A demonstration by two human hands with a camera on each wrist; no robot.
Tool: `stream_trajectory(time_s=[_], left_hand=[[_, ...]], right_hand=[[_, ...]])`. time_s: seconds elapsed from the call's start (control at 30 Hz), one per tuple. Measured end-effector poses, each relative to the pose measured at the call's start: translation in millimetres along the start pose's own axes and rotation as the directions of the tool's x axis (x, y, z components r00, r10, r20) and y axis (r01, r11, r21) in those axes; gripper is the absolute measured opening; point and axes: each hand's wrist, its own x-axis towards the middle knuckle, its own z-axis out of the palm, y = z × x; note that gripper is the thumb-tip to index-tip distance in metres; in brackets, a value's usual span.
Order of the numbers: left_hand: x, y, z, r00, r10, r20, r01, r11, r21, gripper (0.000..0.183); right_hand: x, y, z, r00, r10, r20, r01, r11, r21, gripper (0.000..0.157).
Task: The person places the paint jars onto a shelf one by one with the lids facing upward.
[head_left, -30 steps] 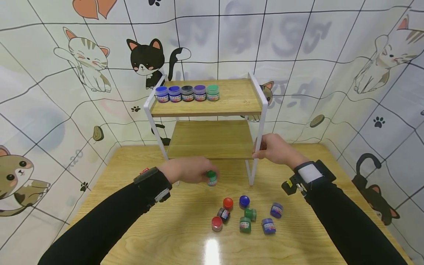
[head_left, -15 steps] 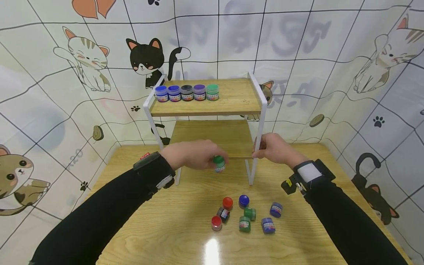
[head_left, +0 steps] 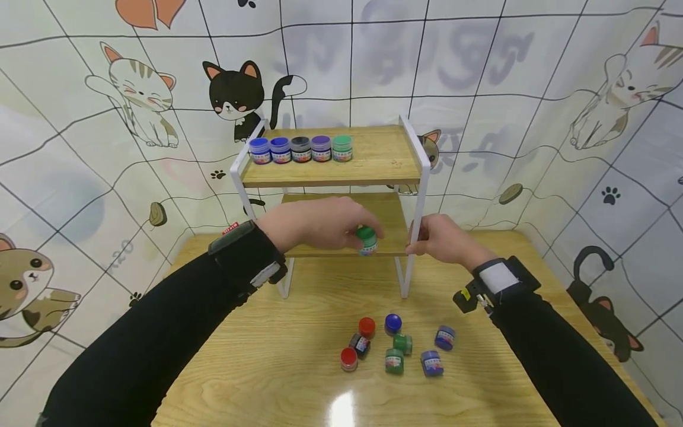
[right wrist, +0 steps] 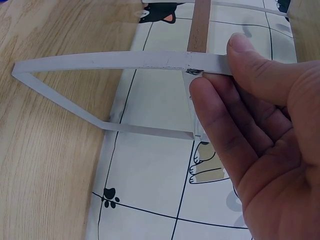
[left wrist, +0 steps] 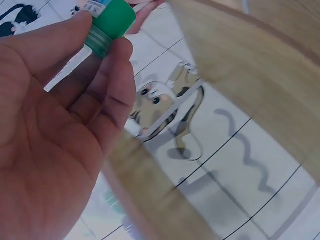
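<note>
My left hand (head_left: 328,224) pinches a small paint jar with a green lid (head_left: 367,240) at the front edge of the lower shelf (head_left: 392,216). In the left wrist view the green-lidded jar (left wrist: 112,22) sits between thumb and fingertips. My right hand (head_left: 445,238) holds the white metal leg (head_left: 418,219) of the two-tier rack at its right side. The right wrist view shows thumb and fingers around that white frame (right wrist: 150,60). On the upper shelf (head_left: 379,154) several paint jars (head_left: 301,150) stand in a row at the left, with blue, black, purple and green lids.
Loose jars lie or stand on the wooden table (head_left: 256,367) in front: red-lidded jars (head_left: 349,359), a black jar (head_left: 360,345), green jars (head_left: 395,360) and blue or purple jars (head_left: 431,363). A cat-patterned sheet (head_left: 469,71) surrounds the table behind and at both sides.
My left hand has lifted the green-lidded jar up and to the right, from low in front of the rack to the lower shelf's front edge. My right hand stays on the leg.
</note>
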Motion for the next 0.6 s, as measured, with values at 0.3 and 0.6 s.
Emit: stream_trajectory(time_s=[0.3,0.6], left_hand=[[-5.4,10.5,-32.1,0.997,0.047,-0.069,-0.047,0.999,-0.001,0.028],[-3.6,11.3,-58.8,0.989,0.037,-0.143,-0.040,0.999,-0.020,0.029]], right_hand=[[0,1,-0.6,1.000,0.012,0.006,-0.012,1.000,0.010,0.009],[-1,-1,-0.9,1.000,-0.012,0.002,0.012,1.000,0.025,0.007]])
